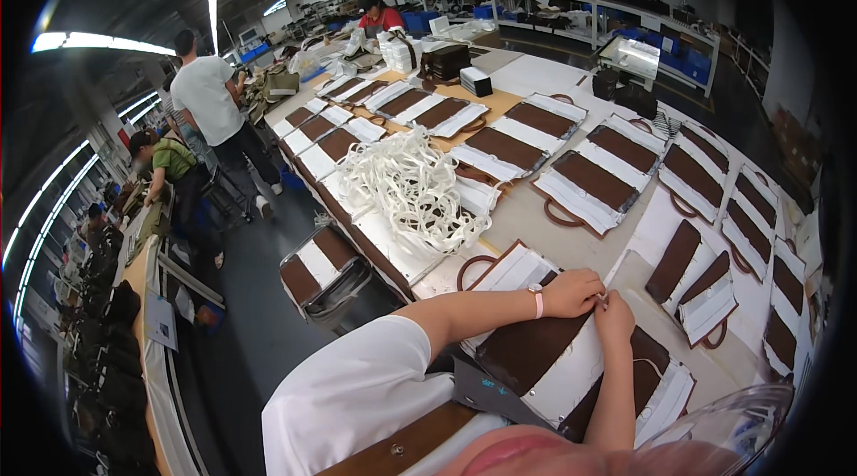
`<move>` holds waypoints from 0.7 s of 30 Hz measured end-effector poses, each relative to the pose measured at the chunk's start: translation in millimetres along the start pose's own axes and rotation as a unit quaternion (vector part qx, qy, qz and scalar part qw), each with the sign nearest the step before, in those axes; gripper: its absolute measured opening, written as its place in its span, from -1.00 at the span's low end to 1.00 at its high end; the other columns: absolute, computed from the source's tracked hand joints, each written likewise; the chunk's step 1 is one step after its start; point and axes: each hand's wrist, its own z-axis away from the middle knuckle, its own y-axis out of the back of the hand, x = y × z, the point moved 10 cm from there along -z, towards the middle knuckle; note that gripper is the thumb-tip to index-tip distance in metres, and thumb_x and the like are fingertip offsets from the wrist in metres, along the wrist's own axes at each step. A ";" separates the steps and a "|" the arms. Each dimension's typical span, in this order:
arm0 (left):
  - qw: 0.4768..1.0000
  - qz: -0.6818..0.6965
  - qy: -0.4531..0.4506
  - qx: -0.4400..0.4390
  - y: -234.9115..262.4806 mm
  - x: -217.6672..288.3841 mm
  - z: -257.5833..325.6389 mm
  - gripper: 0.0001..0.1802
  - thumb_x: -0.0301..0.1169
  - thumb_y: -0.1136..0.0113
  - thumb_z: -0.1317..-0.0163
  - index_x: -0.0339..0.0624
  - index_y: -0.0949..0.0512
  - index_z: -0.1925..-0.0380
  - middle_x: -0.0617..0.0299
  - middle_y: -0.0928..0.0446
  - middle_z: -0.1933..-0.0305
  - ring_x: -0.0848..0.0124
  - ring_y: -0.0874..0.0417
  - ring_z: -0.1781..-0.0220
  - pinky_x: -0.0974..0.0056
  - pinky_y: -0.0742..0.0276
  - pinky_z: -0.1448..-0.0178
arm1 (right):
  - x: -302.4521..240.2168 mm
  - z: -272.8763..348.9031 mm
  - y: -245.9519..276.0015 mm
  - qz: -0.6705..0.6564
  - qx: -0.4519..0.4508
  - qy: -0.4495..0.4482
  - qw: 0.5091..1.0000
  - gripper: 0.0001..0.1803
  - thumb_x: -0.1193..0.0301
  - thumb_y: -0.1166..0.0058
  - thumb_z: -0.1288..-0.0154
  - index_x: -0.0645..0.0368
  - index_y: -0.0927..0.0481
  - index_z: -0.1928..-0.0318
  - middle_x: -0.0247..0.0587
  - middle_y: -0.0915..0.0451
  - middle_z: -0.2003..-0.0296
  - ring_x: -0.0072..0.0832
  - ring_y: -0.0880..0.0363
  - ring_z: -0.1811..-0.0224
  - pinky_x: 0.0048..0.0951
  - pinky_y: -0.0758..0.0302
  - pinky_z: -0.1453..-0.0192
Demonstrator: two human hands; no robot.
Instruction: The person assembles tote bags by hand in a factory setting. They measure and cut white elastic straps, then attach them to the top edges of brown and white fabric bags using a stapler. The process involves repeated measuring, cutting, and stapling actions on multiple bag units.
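My left hand (pixel 573 293), below a watch with a pink strap (pixel 536 299), is closed with its fingertips pinched together. Right against it, my right hand (pixel 614 319) pinches too. What lies between the fingertips is too small and covered to make out. Both hands meet over the far edge of a brown and white bag panel (pixel 527 351), laid flat in front of me. Part of this panel is hidden under my forearms. A brown handle (pixel 473 272) loops out from its left end. Nearby to the right lie a loose brown piece (pixel 674 260) and another handled panel (pixel 710 297).
A heap of white strips (pixel 406 190) sits left of my hands. More brown and white handled panels (pixel 596 174) lie in rows over the table. At the left stands a stool (pixel 326 266) with a panel on it. Several people (pixel 210 87) are farther off.
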 end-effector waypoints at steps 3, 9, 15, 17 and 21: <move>0.999 0.012 0.026 -0.022 -1.9 -2.8 -1.3 -0.86 -0.43 -0.23 -0.05 -0.16 -0.46 0.42 0.12 -0.47 0.38 0.10 -0.53 0.27 0.09 -0.45 0.17 | 7.4 3.6 -0.9 0.010 0.005 -0.007 1.000 -0.81 0.33 -0.12 -0.20 0.18 -0.52 0.27 -0.03 -0.64 0.40 -0.03 -0.64 0.30 -0.05 -0.51 0.24; 0.999 0.006 0.025 -0.045 -2.7 -5.7 0.2 -0.80 -0.39 -0.25 -0.03 -0.16 -0.41 0.59 0.11 -0.45 0.47 0.09 -0.52 0.34 0.08 -0.44 0.24 | -5.3 4.0 3.4 -0.008 -0.014 -0.010 1.000 -0.78 0.32 -0.12 -0.20 0.20 -0.50 0.26 0.02 -0.64 0.39 -0.01 -0.63 0.28 -0.04 -0.51 0.21; 0.997 0.011 0.079 -0.016 0.8 -16.0 -4.9 -0.85 -0.50 -0.24 -0.04 -0.16 -0.47 0.38 0.14 -0.54 0.41 0.12 -0.60 0.33 0.10 -0.51 0.23 | -3.2 1.2 4.7 0.000 -0.046 -0.031 0.998 -0.74 0.27 -0.11 -0.21 0.20 -0.50 0.25 0.03 -0.64 0.37 -0.01 -0.64 0.26 -0.04 -0.52 0.16; 0.998 0.012 0.055 -0.007 3.6 -9.8 -6.8 -0.84 -0.50 -0.23 -0.06 -0.18 -0.51 0.32 0.13 -0.54 0.39 0.12 -0.59 0.29 0.10 -0.51 0.21 | -3.4 2.2 6.3 -0.010 -0.045 -0.028 0.999 -0.74 0.26 -0.11 -0.22 0.20 -0.50 0.25 0.03 -0.64 0.36 -0.01 -0.64 0.25 -0.03 -0.53 0.16; 0.999 0.015 0.038 -0.013 2.0 -5.9 -10.1 -0.93 -0.48 -0.17 -0.16 -0.19 -0.54 0.34 0.07 -0.52 0.37 0.07 -0.57 0.28 0.08 -0.50 0.19 | -0.5 0.5 2.4 -0.010 -0.040 -0.027 0.999 -0.76 0.28 -0.10 -0.22 0.20 -0.50 0.24 0.01 -0.65 0.36 -0.03 -0.65 0.26 -0.05 -0.54 0.18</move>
